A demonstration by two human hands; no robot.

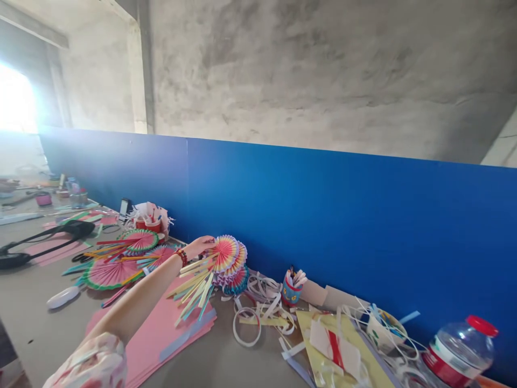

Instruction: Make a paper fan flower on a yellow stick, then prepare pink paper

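Note:
My left arm, in a floral sleeve with a red bead bracelet, reaches across the table. My left hand [201, 246] is at the left edge of a pleated rainbow paper fan [226, 253] and its fingers look closed on that edge. This fan tops a small pile of similar fans [236, 280] leaning by the blue partition [323, 215]. Coloured stick handles [196, 288] splay out beneath the hand. My right hand is out of view.
Pink paper sheets [161, 334] lie under my arm. More fans [109, 272] lie to the left, beside a black bag [40, 237]. To the right are white paper strip loops [258, 312], a pen cup [291, 291], a yellow sheet [319, 355] and a red-capped bottle [460, 350].

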